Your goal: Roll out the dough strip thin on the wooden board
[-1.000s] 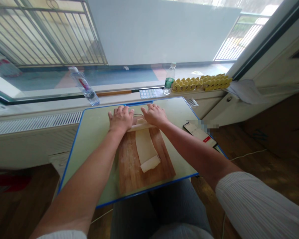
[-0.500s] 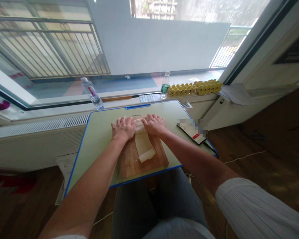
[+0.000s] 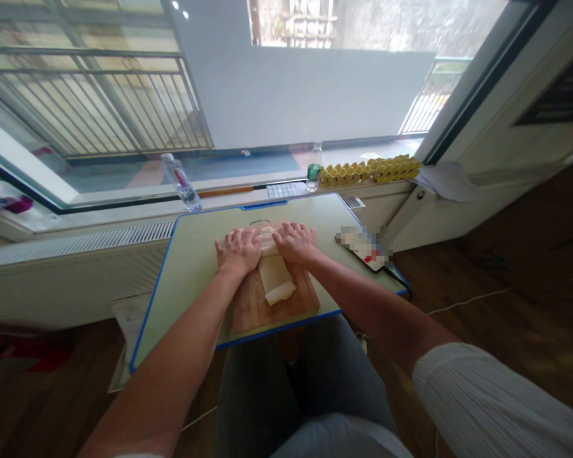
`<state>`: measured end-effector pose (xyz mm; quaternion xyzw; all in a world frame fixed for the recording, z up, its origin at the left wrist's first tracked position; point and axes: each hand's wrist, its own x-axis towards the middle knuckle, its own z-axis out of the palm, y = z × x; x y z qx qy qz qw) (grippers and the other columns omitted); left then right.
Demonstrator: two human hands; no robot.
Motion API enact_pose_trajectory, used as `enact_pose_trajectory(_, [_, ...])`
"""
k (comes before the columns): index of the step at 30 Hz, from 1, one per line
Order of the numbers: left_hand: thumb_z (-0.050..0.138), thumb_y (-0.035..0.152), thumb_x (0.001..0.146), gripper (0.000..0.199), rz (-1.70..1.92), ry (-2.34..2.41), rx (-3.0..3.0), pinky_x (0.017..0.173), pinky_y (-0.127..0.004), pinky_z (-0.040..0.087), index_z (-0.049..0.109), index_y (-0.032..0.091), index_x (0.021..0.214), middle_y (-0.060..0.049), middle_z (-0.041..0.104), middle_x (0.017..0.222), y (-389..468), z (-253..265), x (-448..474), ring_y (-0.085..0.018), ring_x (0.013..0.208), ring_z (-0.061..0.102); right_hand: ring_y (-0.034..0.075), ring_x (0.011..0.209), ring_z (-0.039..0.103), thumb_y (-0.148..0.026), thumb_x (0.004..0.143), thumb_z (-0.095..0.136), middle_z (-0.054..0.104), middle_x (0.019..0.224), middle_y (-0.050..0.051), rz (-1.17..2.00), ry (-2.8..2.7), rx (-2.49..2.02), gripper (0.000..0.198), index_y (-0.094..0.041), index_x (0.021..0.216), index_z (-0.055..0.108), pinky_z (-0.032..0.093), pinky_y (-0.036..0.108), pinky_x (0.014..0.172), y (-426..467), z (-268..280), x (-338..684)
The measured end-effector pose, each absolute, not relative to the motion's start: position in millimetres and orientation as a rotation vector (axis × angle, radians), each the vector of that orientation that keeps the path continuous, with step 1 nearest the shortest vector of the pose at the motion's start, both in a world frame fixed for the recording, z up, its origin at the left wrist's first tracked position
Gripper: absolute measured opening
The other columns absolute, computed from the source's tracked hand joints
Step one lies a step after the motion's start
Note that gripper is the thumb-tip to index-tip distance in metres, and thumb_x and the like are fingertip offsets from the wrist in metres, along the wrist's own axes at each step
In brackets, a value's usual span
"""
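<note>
A wooden cutting board (image 3: 248, 308) rests on the small table, and along it lies a strip of pale, dough-like sheet (image 3: 274, 272). The strip's near end is folded over, and its far end looks rolled or bunched between my hands. My left hand (image 3: 240, 247) presses on the left of that far end, fingers stretched forward and apart. On the right side, my right hand (image 3: 296, 242) lies in the same way, its thumb toward the strip. Whatever is beneath both palms is hidden.
The light green table (image 3: 195, 235) has a blue edge. A phone (image 3: 363, 247) with a cable lies at its right. On the windowsill are two plastic bottles, one on the left (image 3: 181, 182) and one with a green label (image 3: 314, 168), beside yellow egg trays (image 3: 370, 170).
My view has tilted slightly, shifting the whole scene. Both hands stay at the far end of the strip, with little visible movement against the board.
</note>
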<state>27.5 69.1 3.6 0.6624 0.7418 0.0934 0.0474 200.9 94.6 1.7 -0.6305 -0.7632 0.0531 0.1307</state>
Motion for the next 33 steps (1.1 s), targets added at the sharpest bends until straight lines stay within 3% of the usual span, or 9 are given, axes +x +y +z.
enact_pose_trajectory(11, [0.027, 0.059, 0.105, 0.065, 0.342, 2.231, 2.026, 0.127, -0.072, 0.026, 0.054, 0.031, 0.158, -0.011, 0.048, 0.169, 120, 3, 15, -0.037, 0.154, 0.042, 0.038, 0.146, 0.049, -0.067, 0.107, 0.032, 0.053, 0.163, 0.016, 0.300, -2.218, -1.842, 0.068, -0.023, 0.155, 0.052, 0.038, 0.062, 0.119, 149, 7, 192])
enact_pose_trajectory(18, [0.027, 0.056, 0.106, 0.064, 0.330, 2.252, 2.013, 0.125, -0.070, 0.031, 0.055, 0.028, 0.156, -0.013, 0.050, 0.167, 148, 4, 9, -0.038, 0.150, 0.045, 0.041, 0.143, 0.052, -0.068, 0.105, 0.036, 0.058, 0.156, 0.021, 0.383, -2.153, -1.848, 0.073, -0.015, 0.152, 0.056, 0.037, 0.064, 0.119, 182, 8, 185])
enact_pose_trajectory(28, [0.026, 0.057, 0.105, 0.066, 0.286, 2.238, 2.010, 0.125, -0.070, 0.030, 0.054, 0.026, 0.158, -0.014, 0.047, 0.169, 143, 5, 11, -0.040, 0.151, 0.043, 0.041, 0.144, 0.052, -0.073, 0.103, 0.036, 0.057, 0.157, 0.022, 0.426, -2.162, -1.889, 0.077, -0.016, 0.152, 0.055, 0.036, 0.064, 0.120, 177, 7, 187])
enact_pose_trajectory(33, [0.024, 0.061, 0.105, 0.068, 0.251, 2.225, 2.003, 0.126, -0.071, 0.027, 0.054, 0.031, 0.158, -0.012, 0.045, 0.171, 126, 6, 15, -0.039, 0.154, 0.041, 0.041, 0.145, 0.051, -0.076, 0.102, 0.035, 0.055, 0.160, 0.021, 0.426, -2.177, -1.898, 0.080, -0.018, 0.154, 0.055, 0.037, 0.064, 0.120, 159, 8, 191])
